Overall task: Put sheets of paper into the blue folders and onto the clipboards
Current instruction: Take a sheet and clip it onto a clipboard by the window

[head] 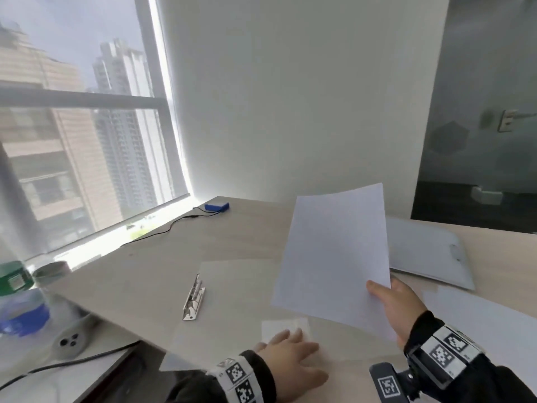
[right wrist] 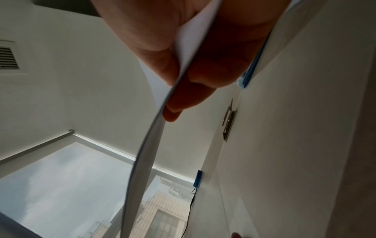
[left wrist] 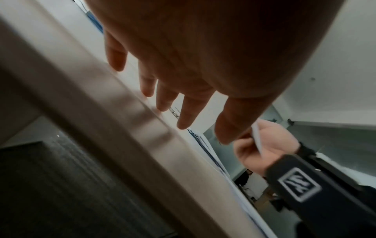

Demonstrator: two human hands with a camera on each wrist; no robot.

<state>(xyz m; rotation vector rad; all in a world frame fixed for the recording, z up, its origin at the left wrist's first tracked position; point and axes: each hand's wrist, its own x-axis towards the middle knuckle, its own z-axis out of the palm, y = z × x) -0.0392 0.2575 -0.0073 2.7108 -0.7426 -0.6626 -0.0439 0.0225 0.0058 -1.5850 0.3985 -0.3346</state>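
The person's right hand (head: 398, 308) pinches a plain white sheet of paper (head: 334, 254) by its near right corner, thumb on the upper face and fingers beneath, so this grip is closed on the sheet. The sheet is held up off the pale wood-grain surface (head: 151, 271), tilted with its far edge raised, and it bows slightly along its length in the right wrist view.

The left hand (head: 293, 360) lies flat, palm down, fingers straight and slightly spread; this grip is open and holds nothing. It rests on the near part of an opened folder (head: 232, 289) lying flat on the surface, whose inner face looks pale beige. A silver metal spring clamp (head: 194, 298) sits on the folder's left part, well to the left of the raised sheet. A small pale rectangular label or slip (head: 286, 327) lies just beyond the left fingertips.

Behind the held sheet, to the right, a light grey-blue clipboard-like board (head: 430, 254) lies flat with more white sheets (head: 479, 318) near it. At the far left corner of the surface is a small blue box (head: 216, 206) with a thin black cable (head: 162, 232) running from it. Bottles (head: 17, 298) stand at the left below the window.
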